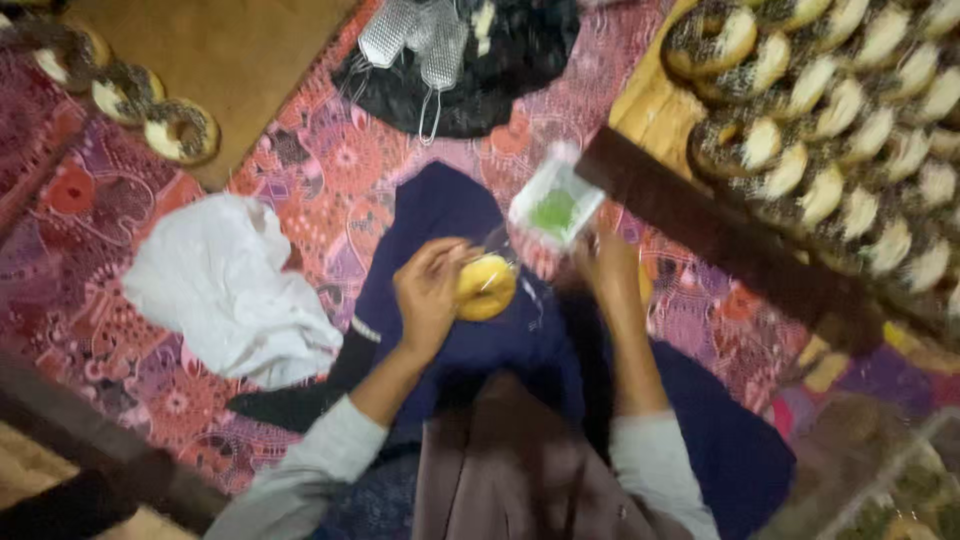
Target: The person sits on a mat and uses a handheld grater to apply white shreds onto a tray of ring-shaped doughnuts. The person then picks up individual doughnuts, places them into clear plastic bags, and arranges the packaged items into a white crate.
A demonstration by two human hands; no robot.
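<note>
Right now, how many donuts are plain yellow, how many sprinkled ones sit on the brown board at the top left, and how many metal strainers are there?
Plain yellow donut, in the left hand: 1
Sprinkled donuts on the brown board: 3
Metal strainers: 2
Total: 6

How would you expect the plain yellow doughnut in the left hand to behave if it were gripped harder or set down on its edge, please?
The yellow doughnut probably dents easily: it looks soft and puffy, and the left hand holds it only lightly at the fingertips. It seems light for its size, carried with one hand. Being a round ring, it would likely roll or topple if stood on edge.
</note>
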